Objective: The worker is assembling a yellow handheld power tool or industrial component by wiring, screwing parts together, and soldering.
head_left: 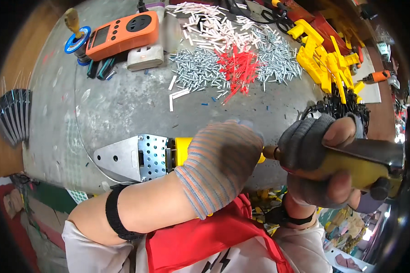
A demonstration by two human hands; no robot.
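My left hand (225, 161), in a striped fingerless glove, is wrapped round the yellow handle (181, 151) of a tool lying crosswise near the bench's front. Left of the handle sit the tool's perforated metal sleeve (153, 155) and its pointed grey plate (119, 158). In a grey glove, my right hand (312, 152) grips a power screwdriver (351, 166) with a yellowish and dark body. Its tip (271, 152) points left and meets the handle's right end beside my left hand. Whether a screw sits at the tip is hidden.
Piles of silver screws (198, 68), red wire pieces (239, 68) and white tubes (209, 25) lie at the back. Yellow handle shells (321, 57) and black cables (339, 109) are at right. An orange meter (123, 35) and a solder spool (77, 42) stand back left; grey plates (13, 113) sit far left.
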